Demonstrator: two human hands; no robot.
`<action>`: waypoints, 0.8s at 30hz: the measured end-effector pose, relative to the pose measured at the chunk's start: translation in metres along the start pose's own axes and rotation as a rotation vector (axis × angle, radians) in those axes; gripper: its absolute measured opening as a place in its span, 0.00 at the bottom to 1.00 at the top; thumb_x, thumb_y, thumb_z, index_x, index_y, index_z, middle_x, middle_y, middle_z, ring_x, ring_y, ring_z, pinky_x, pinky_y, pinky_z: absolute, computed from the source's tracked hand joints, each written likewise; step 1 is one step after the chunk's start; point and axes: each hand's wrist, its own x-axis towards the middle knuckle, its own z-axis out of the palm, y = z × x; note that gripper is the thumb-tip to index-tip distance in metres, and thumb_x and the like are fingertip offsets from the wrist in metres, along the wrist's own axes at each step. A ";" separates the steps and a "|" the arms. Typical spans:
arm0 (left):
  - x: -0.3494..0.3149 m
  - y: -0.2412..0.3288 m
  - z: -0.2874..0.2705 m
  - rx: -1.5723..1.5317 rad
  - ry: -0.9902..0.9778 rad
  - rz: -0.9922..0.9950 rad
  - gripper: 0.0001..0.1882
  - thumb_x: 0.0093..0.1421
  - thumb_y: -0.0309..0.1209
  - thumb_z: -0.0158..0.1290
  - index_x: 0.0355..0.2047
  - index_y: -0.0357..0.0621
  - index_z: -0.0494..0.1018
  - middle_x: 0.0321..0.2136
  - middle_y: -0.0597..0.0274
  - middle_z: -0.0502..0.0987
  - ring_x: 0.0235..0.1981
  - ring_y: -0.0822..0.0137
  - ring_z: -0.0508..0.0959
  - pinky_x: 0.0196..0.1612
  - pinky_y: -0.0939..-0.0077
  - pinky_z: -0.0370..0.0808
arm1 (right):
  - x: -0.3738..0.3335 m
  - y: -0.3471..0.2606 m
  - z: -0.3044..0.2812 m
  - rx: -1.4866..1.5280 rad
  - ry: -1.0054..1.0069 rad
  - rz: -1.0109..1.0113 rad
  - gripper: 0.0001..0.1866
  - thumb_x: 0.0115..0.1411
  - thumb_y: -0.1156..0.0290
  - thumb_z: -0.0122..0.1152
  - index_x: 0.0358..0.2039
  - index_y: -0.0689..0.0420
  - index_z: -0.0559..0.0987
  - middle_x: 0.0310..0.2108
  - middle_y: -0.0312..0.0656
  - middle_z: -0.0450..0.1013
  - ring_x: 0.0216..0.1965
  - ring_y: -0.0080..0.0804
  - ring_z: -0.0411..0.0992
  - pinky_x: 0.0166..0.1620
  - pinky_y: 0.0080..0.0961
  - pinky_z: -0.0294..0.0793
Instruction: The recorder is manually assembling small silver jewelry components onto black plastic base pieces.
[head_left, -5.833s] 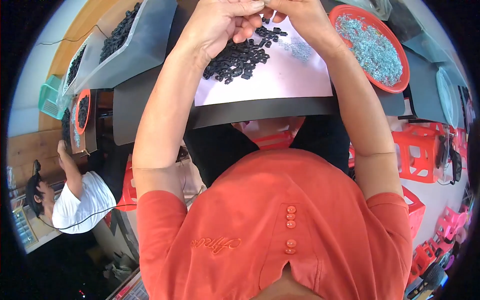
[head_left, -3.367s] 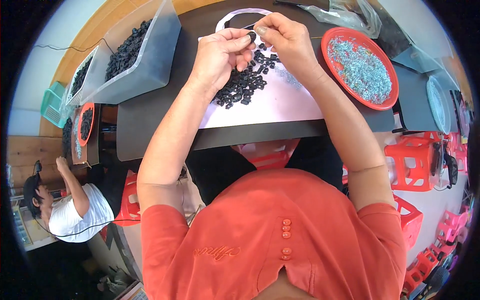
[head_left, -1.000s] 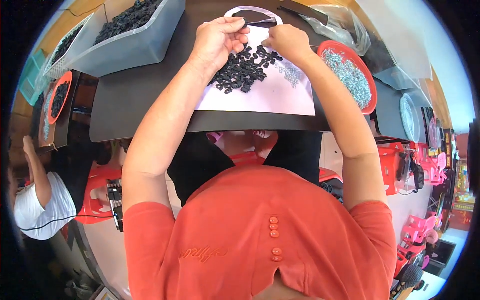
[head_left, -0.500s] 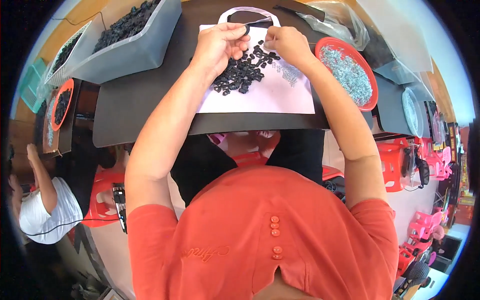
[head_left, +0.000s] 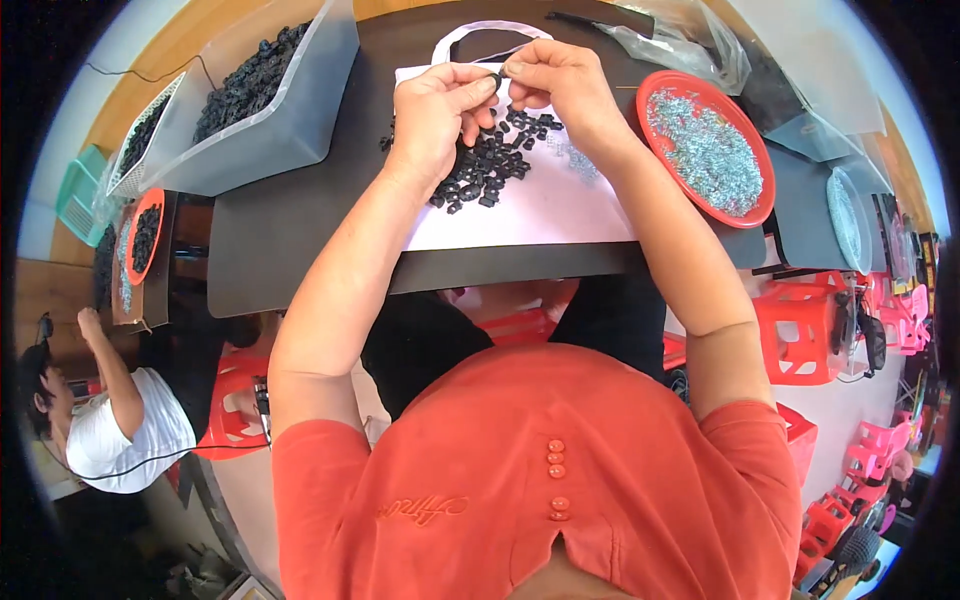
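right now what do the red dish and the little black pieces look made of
Red dish: likely plastic, with a uniform glossy red rim. Black pieces: probably moulded plastic or rubber, matt and alike in shape, too small to tell which. Both hands pinch one.

— Room near the left hand [head_left: 435, 115]?
— Bare dark table [head_left: 290, 240] on its outer side, then blocked farther left by the clear bin [head_left: 265, 115] of black parts.
— And by the right hand [head_left: 560, 85]?
— Narrow strip of white sheet [head_left: 540, 205] open toward the body; hemmed in on the right by the red dish [head_left: 712, 147] of small metal bits.
— Between the hands?
— Barely a gap, fingertips almost meeting over the heap of black pieces [head_left: 490, 160].
— Beyond the hands?
— Crowded by a white loop [head_left: 480, 32] and crumpled clear bag [head_left: 680, 40]
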 end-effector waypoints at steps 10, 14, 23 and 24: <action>-0.005 0.002 0.006 0.133 0.051 0.053 0.06 0.58 0.25 0.56 0.35 0.33 0.76 0.24 0.62 0.77 0.18 0.76 0.73 0.17 0.86 0.64 | -0.005 0.001 0.005 0.088 0.009 0.003 0.06 0.60 0.71 0.59 0.30 0.60 0.78 0.22 0.34 0.74 0.24 0.17 0.71 0.30 0.13 0.69; -0.007 0.002 0.005 0.173 0.067 0.053 0.05 0.58 0.24 0.56 0.33 0.34 0.76 0.24 0.62 0.77 0.18 0.77 0.72 0.17 0.86 0.64 | -0.005 0.004 0.009 0.048 0.016 0.032 0.06 0.60 0.71 0.59 0.30 0.61 0.78 0.22 0.34 0.74 0.24 0.16 0.70 0.30 0.12 0.69; -0.007 -0.002 0.009 0.185 0.082 0.061 0.05 0.58 0.23 0.55 0.34 0.33 0.76 0.24 0.62 0.77 0.18 0.77 0.72 0.17 0.87 0.64 | -0.003 0.021 0.014 -0.120 0.121 -0.121 0.09 0.55 0.69 0.59 0.27 0.63 0.79 0.18 0.39 0.73 0.20 0.23 0.70 0.27 0.24 0.70; -0.007 -0.003 0.009 0.154 0.058 0.023 0.06 0.58 0.23 0.55 0.34 0.32 0.75 0.24 0.61 0.77 0.18 0.77 0.73 0.17 0.86 0.65 | -0.003 0.022 0.013 -0.196 0.131 -0.141 0.09 0.54 0.68 0.59 0.28 0.61 0.80 0.18 0.40 0.74 0.21 0.25 0.72 0.28 0.25 0.70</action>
